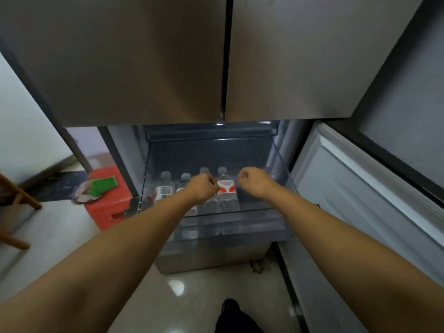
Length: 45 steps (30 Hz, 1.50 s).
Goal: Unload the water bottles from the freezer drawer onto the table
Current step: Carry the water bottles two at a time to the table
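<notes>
A steel-fronted refrigerator (149,58) fills the upper view, its two upper doors closed side by side. Below them the lower right door (360,188) stands swung open, and the clear freezer drawer (280,164) is pulled out toward the person. Left of the refrigerator a red plastic stool (108,207) stands on the pale floor, with a green object (103,186) lying on top of it.

Four water bottles (225,188) with red-and-white labels stand upright in a row in the left and middle part of the drawer.

Both arms reach over the drawer. The left hand (201,187) is above the bottles, fingers curled in; whether they touch the bottle beneath cannot be told. The right hand (252,182), just right of the rightmost bottle, has its fingers folded into a loose fist around nothing.
</notes>
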Motion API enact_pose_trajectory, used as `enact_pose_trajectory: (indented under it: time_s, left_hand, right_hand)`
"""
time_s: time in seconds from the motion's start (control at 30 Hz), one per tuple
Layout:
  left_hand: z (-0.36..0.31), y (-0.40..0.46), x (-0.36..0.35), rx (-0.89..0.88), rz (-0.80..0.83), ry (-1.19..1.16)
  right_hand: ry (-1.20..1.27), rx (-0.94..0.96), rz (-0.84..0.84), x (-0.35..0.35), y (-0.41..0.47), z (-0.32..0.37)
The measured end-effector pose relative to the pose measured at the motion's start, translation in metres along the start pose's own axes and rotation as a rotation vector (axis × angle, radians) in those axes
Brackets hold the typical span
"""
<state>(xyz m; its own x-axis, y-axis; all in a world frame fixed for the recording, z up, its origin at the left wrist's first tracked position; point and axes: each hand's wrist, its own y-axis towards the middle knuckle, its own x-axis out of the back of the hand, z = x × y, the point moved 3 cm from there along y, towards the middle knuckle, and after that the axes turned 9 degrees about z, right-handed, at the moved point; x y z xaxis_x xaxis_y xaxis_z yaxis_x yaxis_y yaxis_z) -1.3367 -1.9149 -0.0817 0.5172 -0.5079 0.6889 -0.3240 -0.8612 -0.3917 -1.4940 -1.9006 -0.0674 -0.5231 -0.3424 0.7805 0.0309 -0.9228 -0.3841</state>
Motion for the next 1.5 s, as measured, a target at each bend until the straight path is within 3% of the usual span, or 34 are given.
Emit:
enact_pose_trajectory:
  time_s: [0.13,0.33,0.57,0.67,0.9,1.07,1.2,1.37,1.5]
  left_hand:
    - [0.009,0.046,-0.014,0.138,0.039,-0.034]
    - [0.017,0.084,-0.021,0.337,0.071,0.326]
    - [0.03,0.102,-0.014,0.416,0.148,0.134]
    - [0.037,0.105,-0.013,0.435,0.17,0.025]
    - [0.048,0.109,-0.036,0.435,0.086,0.049]
    - [0.045,0.106,-0.062,0.234,0.185,-0.589]
    - [0.042,0.103,-0.057,0.261,0.168,-0.714]
    - [0.035,0.092,-0.046,0.373,0.27,-0.883]
    - [0.031,0.089,-0.051,0.482,0.337,-1.052]
  right_hand:
    - [-0.057,-0.051,0.277,-0.022,0.056,-0.018]
    - [0.118,-0.177,0.48,-0.046,0.095,-0.022]
    - [0.384,-0.349,0.679,-0.062,0.108,-0.04]
    - [0.457,-0.374,0.669,-0.059,0.11,-0.046]
    - [0.554,-0.443,0.619,-0.059,0.114,-0.06]
    - [0.754,-0.508,0.601,-0.054,0.105,-0.07]
    - [0.825,-0.518,0.575,-0.058,0.103,-0.07]
    - [0.888,-0.508,0.525,-0.05,0.104,-0.086]
    - [1.131,-0.445,0.471,-0.041,0.106,-0.088]
